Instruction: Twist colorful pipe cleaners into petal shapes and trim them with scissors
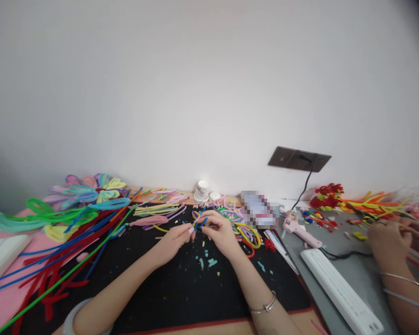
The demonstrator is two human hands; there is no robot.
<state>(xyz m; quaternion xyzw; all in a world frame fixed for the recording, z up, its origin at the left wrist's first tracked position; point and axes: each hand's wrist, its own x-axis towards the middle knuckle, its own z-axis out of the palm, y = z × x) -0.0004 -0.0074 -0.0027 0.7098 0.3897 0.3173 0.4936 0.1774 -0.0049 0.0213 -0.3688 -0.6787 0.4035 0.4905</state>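
Note:
Above the black mat, my left hand and my right hand meet near the middle. Both hands have their fingers closed on a small blue pipe cleaner piece, with something dark at its lower end. The fingers cover part of it. Short teal scraps lie on the mat just below my hands. Yellow pipe cleaner loops lie to the right of my right hand, and a pink bundle lies left of my left hand.
Colourful pipe cleaners spread over the left side. A white cup stands by the wall. On the right are a pink glue gun, a white power strip, red flowers and another person's hands.

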